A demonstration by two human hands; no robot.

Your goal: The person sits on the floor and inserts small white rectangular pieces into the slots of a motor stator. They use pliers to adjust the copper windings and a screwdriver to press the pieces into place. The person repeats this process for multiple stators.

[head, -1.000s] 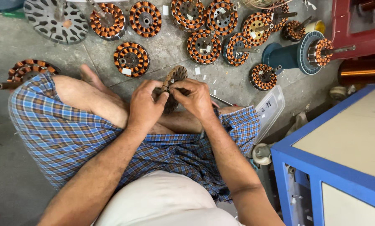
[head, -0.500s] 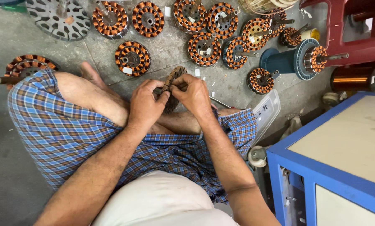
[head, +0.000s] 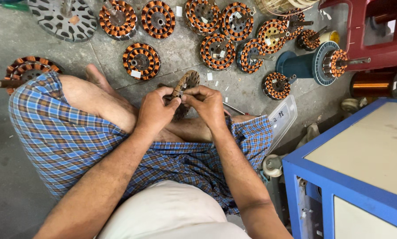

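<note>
Stator core (head: 186,86) sat upright over my lap, pinched between my left hand (head: 156,110) and right hand (head: 207,104), apparently to reach its slots, with wound stators (head: 141,60) on the far floor.

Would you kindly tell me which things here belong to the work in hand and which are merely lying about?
In hand:
- wound stator, held edge-up
- left hand and right hand, both gripping it

Lying about:
- finished stators on the floor
- bare lamination disc
- copper wire spool
- blue cabinet
- red stool
</note>
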